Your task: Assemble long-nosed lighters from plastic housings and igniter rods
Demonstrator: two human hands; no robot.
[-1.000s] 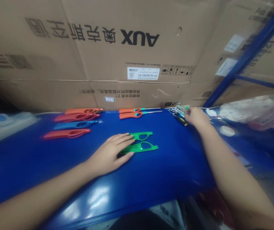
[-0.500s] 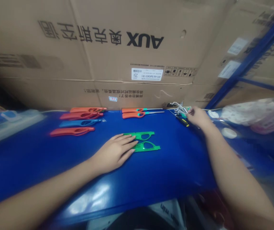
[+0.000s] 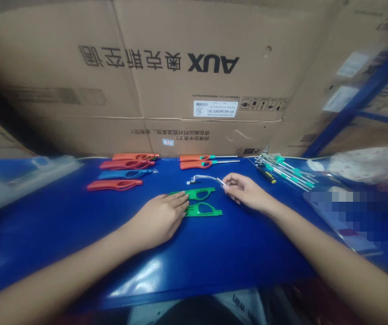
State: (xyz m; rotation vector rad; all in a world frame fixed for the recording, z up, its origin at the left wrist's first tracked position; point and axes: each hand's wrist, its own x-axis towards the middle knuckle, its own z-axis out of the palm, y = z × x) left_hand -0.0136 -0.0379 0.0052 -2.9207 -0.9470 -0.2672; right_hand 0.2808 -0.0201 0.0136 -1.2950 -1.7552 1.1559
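Observation:
Two green plastic lighter shells lie side by side in the middle of the blue table. My left hand rests flat on their left ends, fingers stretched out. My right hand hovers just right of the upper shell and pinches the end of a thin white tube with a metal tip, which arcs left above the shells.
Red, orange and blue lighter shells lie at the back left, two assembled orange lighters at the back middle. A heap of metal-and-teal parts and a black-yellow screwdriver sit back right. Large cardboard boxes wall the rear.
My right hand left the parts heap at the back right and came in to the green shells, carrying the thin white tube. My left hand stayed on the shells.

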